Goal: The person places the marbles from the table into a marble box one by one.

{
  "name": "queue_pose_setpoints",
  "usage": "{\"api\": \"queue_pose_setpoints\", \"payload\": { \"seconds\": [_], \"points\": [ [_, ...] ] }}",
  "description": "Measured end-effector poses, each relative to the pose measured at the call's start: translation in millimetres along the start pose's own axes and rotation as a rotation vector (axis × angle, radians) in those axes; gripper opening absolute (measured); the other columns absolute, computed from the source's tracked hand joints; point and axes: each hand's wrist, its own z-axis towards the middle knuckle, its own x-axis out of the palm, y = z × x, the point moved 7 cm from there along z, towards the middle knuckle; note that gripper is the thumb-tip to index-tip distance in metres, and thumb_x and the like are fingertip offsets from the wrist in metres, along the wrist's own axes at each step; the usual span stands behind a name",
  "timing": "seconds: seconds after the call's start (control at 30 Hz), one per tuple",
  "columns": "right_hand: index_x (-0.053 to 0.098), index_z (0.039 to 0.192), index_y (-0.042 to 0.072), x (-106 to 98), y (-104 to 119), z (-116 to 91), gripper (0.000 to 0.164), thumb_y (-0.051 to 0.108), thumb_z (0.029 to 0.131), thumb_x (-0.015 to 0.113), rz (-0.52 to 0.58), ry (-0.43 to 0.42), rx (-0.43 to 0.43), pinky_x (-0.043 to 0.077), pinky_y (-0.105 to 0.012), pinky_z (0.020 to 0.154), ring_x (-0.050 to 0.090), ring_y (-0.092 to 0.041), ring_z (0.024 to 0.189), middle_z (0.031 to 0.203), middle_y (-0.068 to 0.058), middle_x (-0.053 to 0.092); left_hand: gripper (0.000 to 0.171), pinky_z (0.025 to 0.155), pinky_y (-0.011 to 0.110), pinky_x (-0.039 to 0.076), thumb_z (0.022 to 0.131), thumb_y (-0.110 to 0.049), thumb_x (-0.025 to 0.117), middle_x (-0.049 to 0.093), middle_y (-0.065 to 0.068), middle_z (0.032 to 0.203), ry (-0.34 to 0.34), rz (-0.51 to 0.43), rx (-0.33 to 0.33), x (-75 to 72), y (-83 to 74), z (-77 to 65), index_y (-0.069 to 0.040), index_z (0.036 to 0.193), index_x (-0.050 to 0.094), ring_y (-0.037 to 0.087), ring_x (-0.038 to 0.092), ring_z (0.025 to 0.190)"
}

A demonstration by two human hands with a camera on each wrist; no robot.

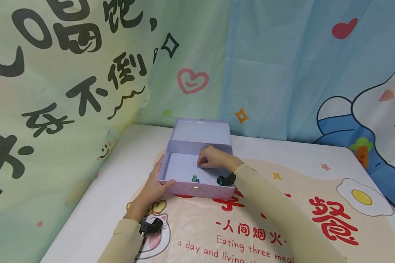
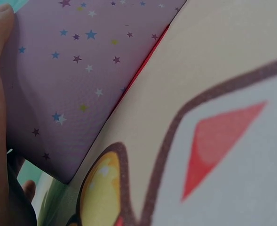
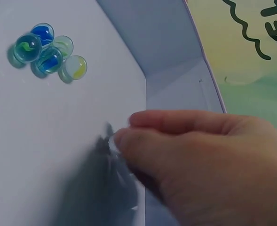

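A lilac tin box with small printed stars lies with its hinged lid raised at the back. My left hand grips its near left corner, thumb by the front rim and fingers along the left side. Inside, a small cluster of glass marbles, with blue, green and yellow swirls, rests on the pale floor near the front wall. My right hand is over the box floor, farther back than the cluster. Its thumb and forefinger pinch a clear marble, mostly hidden by the fingertips.
The box stands on a white table with a printed cover sheet bearing red lettering, a cat and a fried egg. A printed curtain hangs behind and to the left. Each wrist wears a small black camera.
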Motion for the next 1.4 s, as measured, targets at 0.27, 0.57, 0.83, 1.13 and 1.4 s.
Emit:
{"api": "queue_pose_setpoints", "payload": {
  "seconds": [0.27,0.57,0.83,1.13,1.4],
  "points": [
    [0.075,0.1,0.01,-17,-1,-14,0.017,0.016,0.085,0.07,0.091,-0.092,-0.003,0.055,-0.026,0.083,0.063,-0.01,0.087,0.095,0.002,0.069,0.1,0.108,0.063,0.027,0.079,-0.028,0.07,0.013,0.006,0.159,0.02,-0.005,0.013,10.6,-0.5,-0.4,-0.043,0.15,0.0,0.037,0.024,0.142],
    [0.074,0.102,0.008,-70,-4,-50,0.018,0.014,0.087,0.068,0.167,-0.224,-0.005,0.056,-0.033,0.084,0.065,-0.016,0.092,0.102,-0.007,0.069,0.101,0.107,0.063,0.029,0.078,-0.032,0.071,0.016,0.011,0.158,0.008,0.013,0.074,6.8,-9.0,-1.3,-0.035,0.152,0.002,0.039,0.029,0.139],
    [0.073,0.103,0.01,-94,-21,-106,0.018,0.013,0.085,0.07,0.159,-0.324,0.048,0.057,-0.037,0.081,0.063,-0.017,0.092,0.101,-0.005,0.07,0.101,0.108,0.063,0.028,0.078,-0.025,0.071,0.016,0.009,0.158,-0.006,0.001,0.066,-0.6,-11.6,-1.6,-0.026,0.154,0.004,0.038,0.029,0.138],
    [0.072,0.106,0.015,-71,-38,-171,0.023,0.016,0.084,0.072,0.145,-0.381,0.192,0.057,-0.037,0.081,0.064,-0.019,0.096,0.104,-0.004,0.07,0.101,0.108,0.062,0.026,0.079,-0.026,0.069,0.015,0.008,0.159,-0.009,0.03,0.038,-4.0,-8.3,-5.2,-0.026,0.154,0.002,0.037,0.026,0.141],
    [0.071,0.108,0.008,-33,-46,-222,0.027,0.012,0.082,0.074,0.111,-0.461,0.303,0.057,-0.038,0.078,0.067,-0.024,0.096,0.104,-0.006,0.067,0.1,0.108,0.062,0.027,0.08,-0.025,0.069,0.013,0.007,0.159,0.007,0.008,0.035,0.3,-6.9,-4.3,-0.041,0.151,0.0,0.037,0.025,0.141]
  ]
}}
